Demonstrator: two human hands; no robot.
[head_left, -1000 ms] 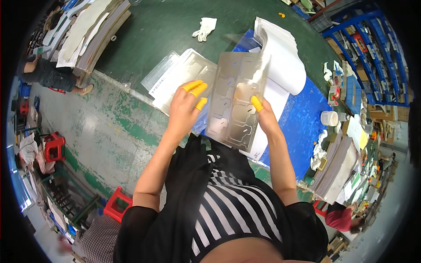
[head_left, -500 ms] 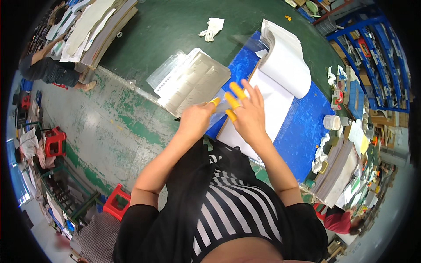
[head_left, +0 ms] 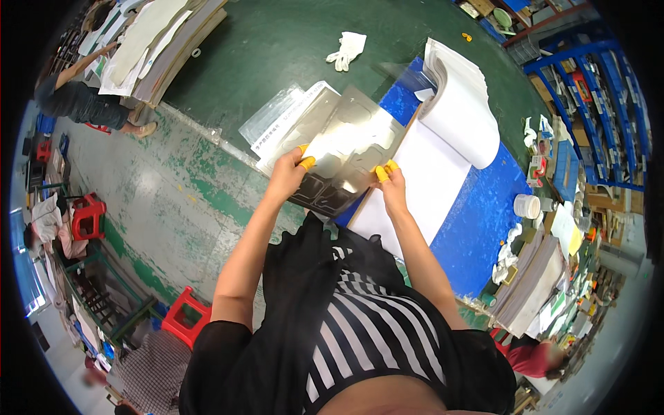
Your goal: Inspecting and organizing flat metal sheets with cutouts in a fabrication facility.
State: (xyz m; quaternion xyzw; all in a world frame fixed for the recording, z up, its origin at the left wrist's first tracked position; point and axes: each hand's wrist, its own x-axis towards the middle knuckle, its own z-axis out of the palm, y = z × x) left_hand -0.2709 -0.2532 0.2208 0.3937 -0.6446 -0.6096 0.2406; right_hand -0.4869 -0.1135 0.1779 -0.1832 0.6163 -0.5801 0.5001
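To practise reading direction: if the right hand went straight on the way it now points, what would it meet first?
The right hand would likely meet the shiny grey sheet that it grips by the right edge; the line runs forward-left across it. Whether it would pass over or under is unclear.

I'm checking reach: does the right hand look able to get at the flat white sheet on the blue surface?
Probably yes: the white sheet lies mostly bare beside the right hand, though that hand grips the shiny plate and would likely have to let go.
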